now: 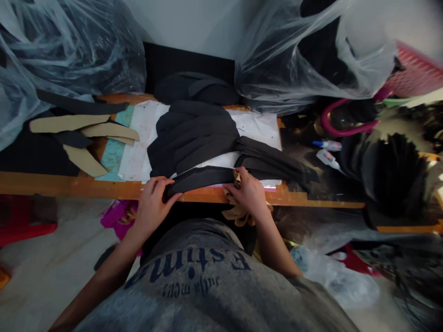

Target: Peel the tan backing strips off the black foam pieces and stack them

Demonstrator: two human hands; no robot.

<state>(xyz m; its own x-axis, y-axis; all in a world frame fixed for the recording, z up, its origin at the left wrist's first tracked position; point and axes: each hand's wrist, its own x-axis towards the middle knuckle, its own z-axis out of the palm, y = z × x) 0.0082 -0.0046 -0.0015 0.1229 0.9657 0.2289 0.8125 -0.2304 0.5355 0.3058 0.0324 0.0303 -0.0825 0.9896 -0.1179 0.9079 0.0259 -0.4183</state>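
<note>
A long dark, slightly curved strip (pixel 204 179) lies along the table's front edge. My left hand (pixel 154 200) grips its left end, thumb below and fingers above. My right hand (pixel 248 191) is closed at the strip's right part, with tan curled strips (pixel 238 213) bunched at its fingers and hanging over the edge; whether it also pinches the dark strip I cannot tell. Just behind lies a fanned pile of dark curved pieces (pixel 197 133). More dark strips (pixel 270 159) are stacked to the right, partly behind my right hand.
Tan and dark cut pieces (pixel 86 129) lie on the left of the wooden table (pixel 104 188). Clear plastic bags (pixel 83 50) stand at the back on both sides. Small glue bottles (pixel 328 159), a pink-handled item (pixel 325 120) and dark stacked pieces (pixel 384 170) are on the right.
</note>
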